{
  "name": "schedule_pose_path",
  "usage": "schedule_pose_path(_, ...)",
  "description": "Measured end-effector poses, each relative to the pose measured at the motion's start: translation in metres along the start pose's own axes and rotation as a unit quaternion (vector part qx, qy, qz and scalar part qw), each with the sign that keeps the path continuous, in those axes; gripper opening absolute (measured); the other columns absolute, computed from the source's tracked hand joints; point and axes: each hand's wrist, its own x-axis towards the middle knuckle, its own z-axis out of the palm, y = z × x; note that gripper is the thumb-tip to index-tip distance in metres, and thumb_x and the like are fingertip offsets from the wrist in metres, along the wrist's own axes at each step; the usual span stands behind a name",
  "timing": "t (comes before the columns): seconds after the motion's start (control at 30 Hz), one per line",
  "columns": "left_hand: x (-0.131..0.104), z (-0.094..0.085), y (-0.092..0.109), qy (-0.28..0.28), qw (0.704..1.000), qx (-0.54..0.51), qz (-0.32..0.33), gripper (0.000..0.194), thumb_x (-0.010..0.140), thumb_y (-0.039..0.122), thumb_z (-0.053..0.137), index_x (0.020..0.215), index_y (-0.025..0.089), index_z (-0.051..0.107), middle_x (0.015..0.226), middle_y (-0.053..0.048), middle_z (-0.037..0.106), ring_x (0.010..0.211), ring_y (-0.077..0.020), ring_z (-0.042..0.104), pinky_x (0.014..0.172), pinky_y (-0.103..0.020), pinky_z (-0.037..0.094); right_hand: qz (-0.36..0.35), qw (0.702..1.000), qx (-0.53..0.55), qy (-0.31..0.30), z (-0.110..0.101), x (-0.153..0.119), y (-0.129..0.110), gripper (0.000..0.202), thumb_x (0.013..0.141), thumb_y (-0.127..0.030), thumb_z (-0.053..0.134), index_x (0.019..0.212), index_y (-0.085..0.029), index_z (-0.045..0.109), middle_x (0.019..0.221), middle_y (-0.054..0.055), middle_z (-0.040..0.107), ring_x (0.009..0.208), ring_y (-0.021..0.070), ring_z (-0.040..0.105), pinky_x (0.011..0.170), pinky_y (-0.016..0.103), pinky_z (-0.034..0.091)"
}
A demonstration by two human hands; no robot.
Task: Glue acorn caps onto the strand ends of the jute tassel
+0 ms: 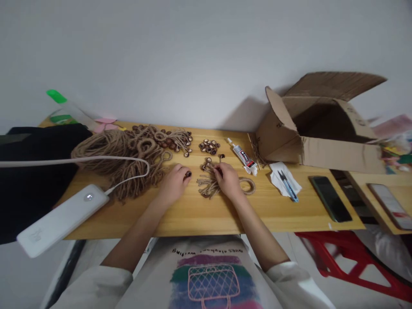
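Observation:
My left hand pinches a small dark brown nutshell cup between thumb and fingertips, just above the wooden tabletop. My right hand is closed on a jute cord of a tassel. The tassel's loose strands spread out to the left of that hand. A jute ring shows to its right; the join between ring and strands is hidden under the hand. Several shell cups lie at the cord ends near my right fingertips, with another pile of cups farther back.
A heap of jute cords and rings covers the left. A glue tube, thread snips on tissue, a cardboard box and a phone stand or lie right. A white power bank with cable juts in at left.

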Motion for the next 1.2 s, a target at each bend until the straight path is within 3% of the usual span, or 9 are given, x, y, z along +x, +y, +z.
schedule_pose_path(0.23, -0.002, -0.001, -0.003, 0.04, 0.998, -0.037, 0.008, 0.016, 0.08, 0.019, 0.058, 0.094, 0.016, 0.065, 0.095, -0.008, 0.065, 0.091, -0.0214, 0.061, 0.087, -0.034, 0.048, -0.069, 0.995, 0.025, -0.063, -0.013, -0.029, -0.004, 0.013, 0.086, -0.023, 0.051, 0.086, -0.018, 0.063, 0.084, 0.005, 0.067, 0.079, 0.0166, 0.059, 0.076, 0.026, 0.043)
schedule_pose_path(0.43, -0.002, 0.002, 0.007, 0.018, 0.98, -0.198, 0.007, 0.018, 0.075, 0.015, 0.064, 0.093, 0.014, 0.065, 0.085, -0.004, 0.069, 0.074, -0.014, 0.062, 0.075, -0.027, 0.051, -0.081, 0.991, 0.055, -0.092, -0.032, -0.061, 0.001, 0.016, 0.083, -0.028, 0.055, 0.081, -0.017, 0.066, 0.08, 0.004, 0.068, 0.073, 0.0147, 0.061, 0.07, 0.024, 0.043)
schedule_pose_path(0.63, 0.013, 0.016, 0.021, -0.026, 0.967, -0.246, 0.062, 0.019, 0.072, 0.011, 0.066, 0.092, 0.012, 0.066, 0.072, 0.0, 0.066, 0.062, -0.009, 0.057, 0.064, -0.022, 0.05, -0.024, 0.998, 0.047, -0.026, -0.038, -0.058, -0.001, 0.01, 0.078, -0.022, 0.06, 0.079, -0.017, 0.068, 0.079, 0.004, 0.069, 0.072, 0.0156, 0.061, 0.069, 0.025, 0.042)
schedule_pose_path(0.87, 0.029, 0.031, 0.024, -0.044, 0.965, -0.226, 0.123, 0.021, 0.073, 0.014, 0.066, 0.095, 0.013, 0.066, 0.071, 0.001, 0.062, 0.057, -0.0077, 0.052, 0.056, -0.019, 0.045, 0.076, 0.992, 0.076, 0.069, -0.018, -0.055, -0.01, 0.008, 0.074, -0.017, 0.061, 0.073, -0.017, 0.069, 0.07, 0.003, 0.07, 0.06, 0.0143, 0.06, 0.059, 0.024, 0.043)
schedule_pose_path(1.03, 0.035, 0.039, 0.017, -0.027, 0.96, -0.205, 0.187, 0.024, 0.075, 0.015, 0.062, 0.099, 0.015, 0.064, 0.077, -0.001, 0.062, 0.06, -0.0079, 0.052, 0.058, -0.02, 0.045, 0.126, 0.978, 0.122, 0.117, -0.006, -0.052, -0.008, 0.014, 0.077, -0.021, 0.06, 0.083, -0.018, 0.072, 0.082, 0.005, 0.072, 0.072, 0.0178, 0.065, 0.066, 0.028, 0.049)
schedule_pose_path(1.2, 0.037, 0.039, 0.013, -0.025, 0.956, -0.198, 0.216, 0.022, 0.077, 0.014, 0.061, 0.099, 0.015, 0.062, 0.078, 0.0, 0.061, 0.063, -0.0087, 0.053, 0.061, -0.021, 0.045, 0.117, 0.968, 0.145, 0.169, 0.0, -0.053, -0.01, 0.017, 0.08, -0.023, 0.058, 0.088, -0.019, 0.073, 0.086, 0.006, 0.071, 0.08, 0.0187, 0.065, 0.074, 0.031, 0.05)
